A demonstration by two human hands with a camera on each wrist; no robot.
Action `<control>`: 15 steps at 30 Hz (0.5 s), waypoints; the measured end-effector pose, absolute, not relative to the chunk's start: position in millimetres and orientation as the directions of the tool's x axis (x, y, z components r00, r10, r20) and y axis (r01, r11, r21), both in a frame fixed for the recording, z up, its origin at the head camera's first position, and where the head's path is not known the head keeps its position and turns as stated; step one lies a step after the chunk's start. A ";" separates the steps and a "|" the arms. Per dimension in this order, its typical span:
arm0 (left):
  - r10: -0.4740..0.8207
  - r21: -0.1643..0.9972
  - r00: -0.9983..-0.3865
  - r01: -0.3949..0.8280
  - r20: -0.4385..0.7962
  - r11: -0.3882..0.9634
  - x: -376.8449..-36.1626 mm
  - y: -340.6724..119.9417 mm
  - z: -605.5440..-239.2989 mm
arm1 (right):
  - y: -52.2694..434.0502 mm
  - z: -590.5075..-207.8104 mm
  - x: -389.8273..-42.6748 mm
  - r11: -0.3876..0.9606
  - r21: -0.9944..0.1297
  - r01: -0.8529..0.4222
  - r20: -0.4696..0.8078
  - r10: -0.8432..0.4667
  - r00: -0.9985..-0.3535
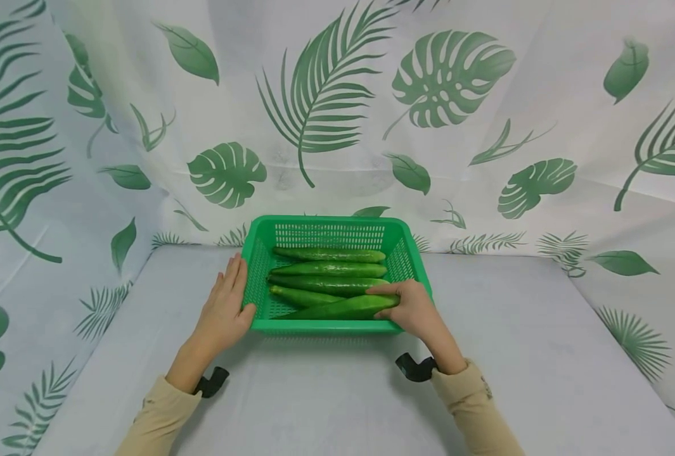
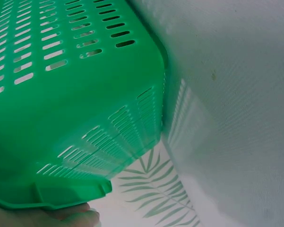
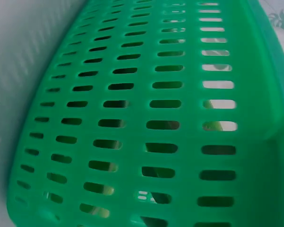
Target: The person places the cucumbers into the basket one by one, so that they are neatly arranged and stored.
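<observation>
A green plastic basket (image 1: 326, 327) with slotted walls stands on the table, holding several long green cucumbers (image 1: 331, 269) laid side by side. My left hand (image 1: 225, 310) rests against the basket's left rim, fingers extended. In the left wrist view, fingertips (image 2: 80, 218) touch the rim of the basket (image 2: 75, 104). Reaching over the near right corner, my right hand (image 1: 416, 310) grips the right end of the nearest cucumber (image 1: 337, 310), which lies slantwise over its neighbour. The basket's slotted wall (image 3: 255, 85) fills the right wrist view and hides that hand.
A pale cloth covers the table (image 1: 326, 392). Behind the basket hangs a white curtain (image 1: 343, 177) with green leaf prints, and it continues along both sides. Black devices (image 1: 414, 367) are worn at both wrists, below the sleeves.
</observation>
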State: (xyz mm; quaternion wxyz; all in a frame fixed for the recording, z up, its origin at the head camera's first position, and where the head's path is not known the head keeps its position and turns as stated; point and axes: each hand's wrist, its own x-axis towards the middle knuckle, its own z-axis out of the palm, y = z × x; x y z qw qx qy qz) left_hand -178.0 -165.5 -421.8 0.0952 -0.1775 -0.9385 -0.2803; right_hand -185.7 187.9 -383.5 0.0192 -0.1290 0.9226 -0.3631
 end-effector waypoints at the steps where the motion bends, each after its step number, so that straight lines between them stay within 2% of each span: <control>1: 0.281 0.491 -0.918 0.388 0.280 0.780 -178.1 -165.5 -422.1 | 187.2 -383.6 -185.3 0.708 -0.671 -0.219 0.058 -0.244 -0.968; 8: 0.279 0.491 -0.914 0.396 0.296 0.776 -178.0 -164.8 -421.4 | 184.6 -383.1 -183.8 0.747 -0.633 -0.204 0.053 -0.221 -0.974; 15: 0.271 0.501 -0.915 0.393 0.300 0.771 -177.3 -164.4 -421.1 | 184.3 -385.1 -182.1 0.741 -0.642 -0.198 0.063 -0.207 -0.976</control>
